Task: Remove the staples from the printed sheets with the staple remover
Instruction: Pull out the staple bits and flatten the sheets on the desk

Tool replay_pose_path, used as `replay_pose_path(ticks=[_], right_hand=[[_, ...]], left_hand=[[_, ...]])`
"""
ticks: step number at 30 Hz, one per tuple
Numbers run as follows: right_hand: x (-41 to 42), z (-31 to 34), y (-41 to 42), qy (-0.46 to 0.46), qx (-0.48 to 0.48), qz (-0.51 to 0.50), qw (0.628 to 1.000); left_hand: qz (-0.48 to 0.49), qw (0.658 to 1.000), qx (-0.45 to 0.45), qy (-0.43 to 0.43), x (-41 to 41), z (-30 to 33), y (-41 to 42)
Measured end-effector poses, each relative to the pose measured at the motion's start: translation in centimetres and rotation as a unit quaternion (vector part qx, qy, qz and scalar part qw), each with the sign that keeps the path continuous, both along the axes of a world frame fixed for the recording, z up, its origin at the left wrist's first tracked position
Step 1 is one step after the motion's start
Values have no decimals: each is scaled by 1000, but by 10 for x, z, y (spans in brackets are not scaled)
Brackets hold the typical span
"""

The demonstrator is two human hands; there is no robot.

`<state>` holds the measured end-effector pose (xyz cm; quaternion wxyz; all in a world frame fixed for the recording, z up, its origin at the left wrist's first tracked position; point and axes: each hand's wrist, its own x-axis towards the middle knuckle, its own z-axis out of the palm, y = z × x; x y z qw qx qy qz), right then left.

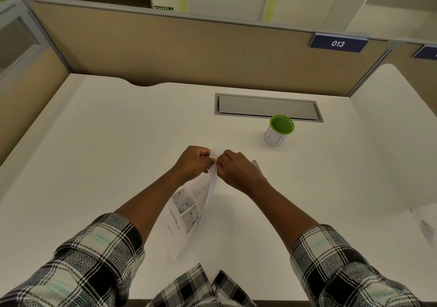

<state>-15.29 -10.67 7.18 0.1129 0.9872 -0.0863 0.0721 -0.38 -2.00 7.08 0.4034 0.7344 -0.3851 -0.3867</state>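
The printed sheets [189, 209] hang above the white surface [118, 153], held up by their far corner so they droop toward the person, print facing left. The left hand [192, 163] and the right hand [233, 168] meet at that corner, each with curled fingers pinching the paper; the staple itself is hidden between them. A thin metallic thing [255, 164] shows just behind the right hand, perhaps the staple remover, though whether the hand grips it cannot be told. Paper this thin looks light and limp, so it will likely sag and tear if pulled away from the staple; the safest hold is probably right beside the stapled corner, as here. A green-rimmed cup [279, 130] stands well apart, and more paper [425, 224] lies at the right edge
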Motion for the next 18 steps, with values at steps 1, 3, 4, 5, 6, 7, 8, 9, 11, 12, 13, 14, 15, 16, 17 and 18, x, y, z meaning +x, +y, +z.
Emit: replay_pose_path(ticks=[1, 3, 4, 5, 6, 7, 8, 9, 11, 12, 13, 14, 15, 16, 17, 18], right_hand=[[-1, -3, -2, 5, -19, 9, 1000], [0, -3, -2, 5, -16, 9, 1000], [0, -4, -1, -3, 17, -10, 1000], [1, -2, -1, -5, 52, -30, 998], [2, -1, -2, -21, 103, -49, 993], [1, -5, -3, -37, 150, -56, 986], [1, -6, -1, -57, 191, -65, 978], [1, -5, 1, -72, 231, -83, 967], [-2, -7, 3, -127, 304, -116, 937], [-2, -7, 4, -135, 328, -121, 927], [-3, -7, 4, -140, 333, -122, 924], [-3, -8, 3, -151, 337, -123, 921], [-3, -9, 4, -154, 336, -124, 921], [-3, -9, 3, -158, 339, -127, 919], [-4, -9, 3, -160, 341, -126, 918], [-4, -10, 2, -159, 338, -119, 920]], left_hand=[[1, 1000, -1, 1, 0, -1, 0], [8, 1000, -2, 7, 1, -2, 1], [13, 1000, -1, 12, 1, -2, 2], [19, 1000, -1, 20, 0, -2, 2], [24, 999, -2, 30, 0, -1, 2], [27, 999, -5, 38, -1, -1, 3], [29, 999, -8, 44, -1, -1, 3], [33, 998, -10, 51, -1, -1, 3], [45, 996, -15, 76, 0, -2, 4], [51, 994, -16, 93, 1, -2, 5], [54, 992, -18, 109, 1, -3, 5], [57, 991, -19, 123, 1, -2, 6], [58, 990, -18, 130, 1, -1, 6], [61, 989, -16, 131, 0, 0, 6], [64, 989, -15, 130, 0, 1, 6], [67, 989, -14, 129, 0, 1, 6]])
